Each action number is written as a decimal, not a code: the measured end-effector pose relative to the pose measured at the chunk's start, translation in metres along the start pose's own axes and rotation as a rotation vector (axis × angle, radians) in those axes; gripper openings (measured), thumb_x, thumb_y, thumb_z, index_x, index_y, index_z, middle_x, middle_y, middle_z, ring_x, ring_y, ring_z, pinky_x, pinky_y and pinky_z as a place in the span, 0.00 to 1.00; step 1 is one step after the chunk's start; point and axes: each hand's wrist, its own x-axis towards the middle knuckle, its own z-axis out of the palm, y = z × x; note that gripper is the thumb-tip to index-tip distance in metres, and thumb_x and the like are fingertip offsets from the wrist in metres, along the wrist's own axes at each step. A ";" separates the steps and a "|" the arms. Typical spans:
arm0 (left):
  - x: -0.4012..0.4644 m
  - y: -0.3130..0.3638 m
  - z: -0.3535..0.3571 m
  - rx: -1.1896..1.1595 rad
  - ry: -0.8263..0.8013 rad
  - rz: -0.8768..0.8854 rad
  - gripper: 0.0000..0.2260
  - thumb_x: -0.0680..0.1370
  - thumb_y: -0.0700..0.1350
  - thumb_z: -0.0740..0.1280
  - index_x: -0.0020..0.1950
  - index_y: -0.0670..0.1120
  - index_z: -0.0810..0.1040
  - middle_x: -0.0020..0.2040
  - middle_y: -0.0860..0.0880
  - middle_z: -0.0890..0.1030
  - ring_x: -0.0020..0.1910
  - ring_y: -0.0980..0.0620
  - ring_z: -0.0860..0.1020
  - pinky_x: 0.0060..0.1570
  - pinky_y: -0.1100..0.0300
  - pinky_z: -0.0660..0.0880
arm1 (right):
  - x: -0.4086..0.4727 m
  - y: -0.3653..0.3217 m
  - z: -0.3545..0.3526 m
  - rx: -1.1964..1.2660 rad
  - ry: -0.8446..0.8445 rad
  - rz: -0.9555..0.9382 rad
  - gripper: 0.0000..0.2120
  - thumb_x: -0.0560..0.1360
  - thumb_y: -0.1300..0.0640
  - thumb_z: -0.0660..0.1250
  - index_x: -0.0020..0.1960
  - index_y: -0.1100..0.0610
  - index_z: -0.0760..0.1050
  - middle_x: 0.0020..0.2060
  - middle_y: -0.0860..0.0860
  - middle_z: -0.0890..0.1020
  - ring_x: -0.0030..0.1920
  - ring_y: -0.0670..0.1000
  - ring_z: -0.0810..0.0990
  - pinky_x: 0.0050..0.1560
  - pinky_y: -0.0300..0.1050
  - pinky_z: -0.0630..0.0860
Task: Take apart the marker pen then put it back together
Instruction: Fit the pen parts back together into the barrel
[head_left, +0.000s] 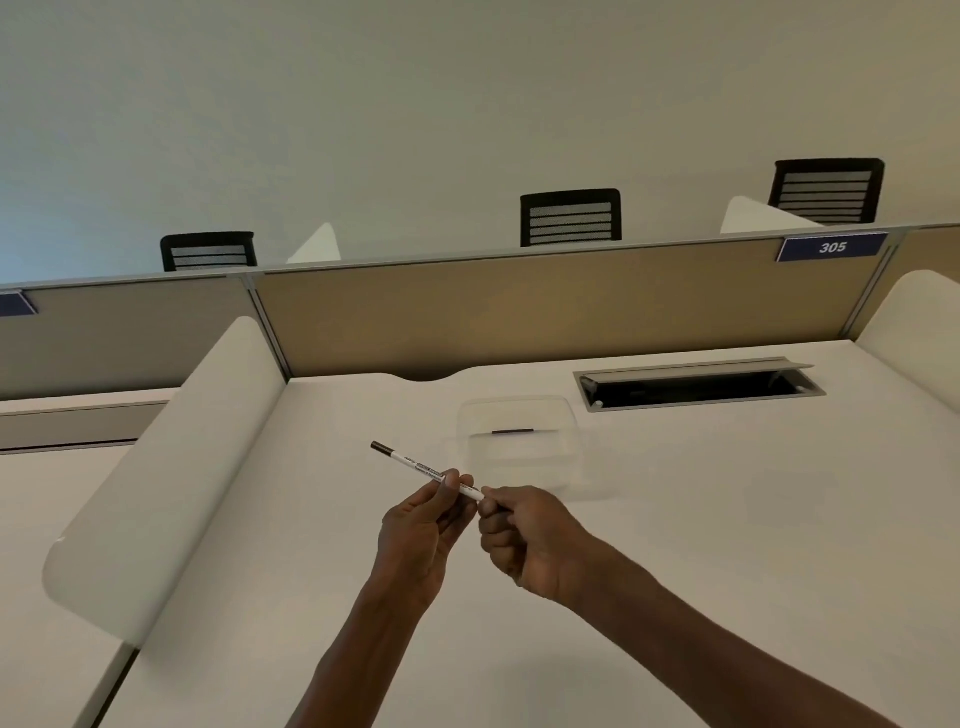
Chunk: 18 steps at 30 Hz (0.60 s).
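Observation:
A slim white marker pen (415, 465) with black print and a dark end cap points up and to the left, held above the white desk (675, 519). My left hand (421, 525) pinches its barrel near the middle between thumb and fingertips. My right hand (524, 540) is closed around the pen's near end, which is hidden inside the fingers. The two hands almost touch.
A clear plastic container (519, 441) with a small dark piece in it sits just beyond the hands. An open cable slot (696, 387) lies at the back right. Tan partition panels (519, 312) and white side dividers (171, 467) bound the desk.

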 end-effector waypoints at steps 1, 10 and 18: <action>0.000 0.000 -0.001 0.000 0.001 0.009 0.06 0.71 0.41 0.72 0.43 0.40 0.87 0.43 0.42 0.87 0.42 0.48 0.86 0.41 0.60 0.82 | -0.002 -0.003 0.002 0.048 -0.022 0.040 0.19 0.80 0.56 0.57 0.31 0.56 0.69 0.23 0.46 0.61 0.21 0.44 0.56 0.18 0.35 0.55; -0.001 0.003 0.005 -0.027 0.086 0.042 0.08 0.67 0.43 0.74 0.41 0.40 0.88 0.43 0.41 0.87 0.42 0.47 0.86 0.40 0.60 0.83 | 0.008 0.001 -0.023 -1.922 0.332 -1.282 0.13 0.81 0.54 0.56 0.38 0.55 0.68 0.30 0.49 0.72 0.25 0.50 0.69 0.22 0.44 0.61; -0.002 0.001 0.001 0.007 0.029 0.038 0.08 0.69 0.43 0.73 0.42 0.39 0.87 0.42 0.41 0.87 0.43 0.48 0.86 0.43 0.60 0.83 | 0.004 -0.001 0.007 -0.139 0.079 -0.098 0.18 0.79 0.56 0.57 0.31 0.55 0.67 0.22 0.45 0.62 0.20 0.45 0.57 0.19 0.37 0.57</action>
